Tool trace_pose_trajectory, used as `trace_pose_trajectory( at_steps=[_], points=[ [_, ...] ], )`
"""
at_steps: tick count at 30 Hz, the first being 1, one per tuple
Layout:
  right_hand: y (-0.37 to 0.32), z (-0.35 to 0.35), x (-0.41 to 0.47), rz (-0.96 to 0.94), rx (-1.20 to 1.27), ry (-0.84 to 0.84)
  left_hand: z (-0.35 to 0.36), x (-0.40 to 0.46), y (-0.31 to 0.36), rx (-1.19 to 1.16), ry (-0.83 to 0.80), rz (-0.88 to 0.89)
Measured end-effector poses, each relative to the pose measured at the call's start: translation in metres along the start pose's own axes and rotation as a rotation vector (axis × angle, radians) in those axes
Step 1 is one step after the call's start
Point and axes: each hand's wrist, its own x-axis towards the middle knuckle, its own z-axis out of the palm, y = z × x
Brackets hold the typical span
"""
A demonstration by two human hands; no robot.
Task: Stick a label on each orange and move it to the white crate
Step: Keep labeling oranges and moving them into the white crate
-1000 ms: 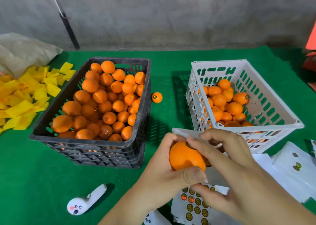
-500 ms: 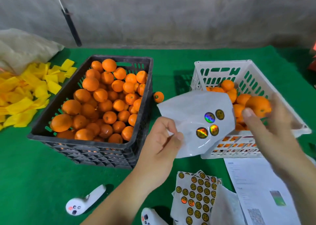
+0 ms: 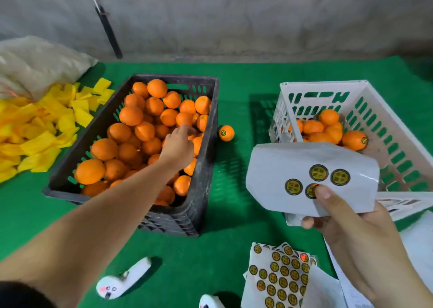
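My left hand (image 3: 177, 146) reaches into the black crate (image 3: 206, 167), which is full of unlabelled oranges (image 3: 131, 115). Its fingers stretch out onto the oranges near the crate's right wall and grip nothing that I can see. My right hand (image 3: 351, 232) holds a curled white sticker sheet (image 3: 281, 162) in front of the white crate (image 3: 328, 84), with the thumb pressed on one of its round gold labels (image 3: 311, 190). In the white crate lie several oranges; one labelled orange (image 3: 353, 140) lies at the front.
A loose labelled orange (image 3: 226, 133) sits on the green cloth between the crates. More sticker sheets (image 3: 278, 277) and papers lie at the lower right, and a white controller (image 3: 121, 282) at the bottom. Yellow wrappers (image 3: 35, 129) and a sack (image 3: 35, 61) fill the left side.
The labelled orange has gone from my right hand into the white crate. The sticker sheet passed from my left hand to my right. My left hand moved left into the black crate.
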Motion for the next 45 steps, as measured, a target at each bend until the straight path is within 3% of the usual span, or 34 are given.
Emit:
trace_pose_trajectory(
  at_steps=[2,4,7,11,15,18,22,25,28,30,32,36,38,40,43,45],
  points=[
    [0.001,0.008,0.001,0.038,-0.045,0.001,0.010,0.023,-0.022,0.459,-0.231,-0.068],
    [0.004,0.010,0.000,0.054,-0.078,-0.015,0.015,0.037,-0.040,0.692,-0.356,-0.042],
    [0.009,0.004,0.000,0.061,-0.114,0.020,0.021,0.046,-0.055,0.763,-0.411,-0.036],
    [0.015,-0.006,0.001,0.082,-0.136,0.099,0.025,0.049,-0.062,0.890,-0.289,-0.046],
    [0.015,-0.005,0.004,0.097,-0.109,0.089,0.020,0.050,-0.062,0.868,-0.276,-0.032],
    [0.007,0.003,0.005,0.102,-0.057,0.062,0.003,0.047,-0.042,0.550,-0.260,-0.165],
    [0.005,0.001,0.005,0.062,-0.004,0.045,-0.042,0.005,0.011,-0.343,-0.117,-0.263],
    [0.007,0.003,0.004,0.063,0.036,0.031,-0.076,-0.073,0.054,-1.147,-0.295,-0.169],
    [0.004,0.016,-0.001,0.062,0.052,-0.001,-0.075,-0.144,0.081,-1.541,-0.558,-0.030],
    [0.003,0.021,-0.005,0.056,0.018,-0.010,-0.065,-0.181,0.097,-1.706,-0.712,0.064],
    [0.003,0.024,-0.008,0.023,-0.053,0.041,-0.054,-0.203,0.108,-1.829,-0.734,0.048],
    [0.010,0.028,-0.009,-0.138,-0.367,0.227,-0.038,-0.223,0.118,-1.899,-0.488,-0.056],
    [0.010,0.024,-0.016,-0.443,-0.705,0.292,-0.035,-0.229,0.119,-1.849,-0.406,-0.064],
    [0.005,0.022,-0.026,-0.675,-0.889,0.194,-0.035,-0.234,0.120,-1.813,-0.354,-0.056],
    [-0.001,0.024,-0.037,-0.552,-0.877,-0.025,-0.035,-0.240,0.123,-1.772,-0.319,-0.028],
    [-0.005,0.025,-0.041,-0.477,-0.855,-0.067,-0.032,-0.244,0.122,-1.713,-0.279,-0.026]
  ],
)
